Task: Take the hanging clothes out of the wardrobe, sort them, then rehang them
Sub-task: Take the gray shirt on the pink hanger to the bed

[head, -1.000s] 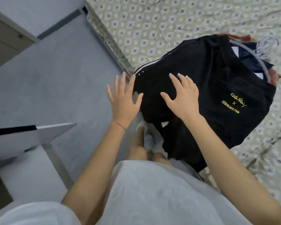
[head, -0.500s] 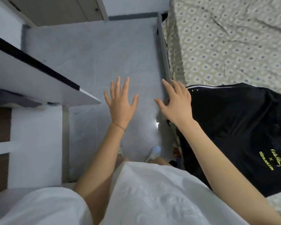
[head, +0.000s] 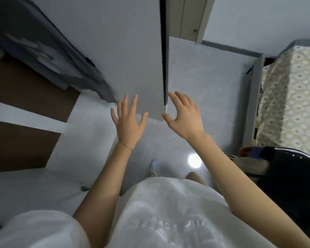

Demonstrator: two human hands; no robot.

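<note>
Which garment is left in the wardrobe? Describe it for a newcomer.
Find the grey wardrobe door running up the middle. Left of it, against the brown interior, hangs a dark grey garment. It alone hangs; the black clothes lie on the bed at far right.

No legible txt in view.

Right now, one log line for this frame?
left hand: open, empty | right hand: open, empty, near wardrobe door edge | black clothes: by bed, right | dark garment: upper left, blurred
</note>
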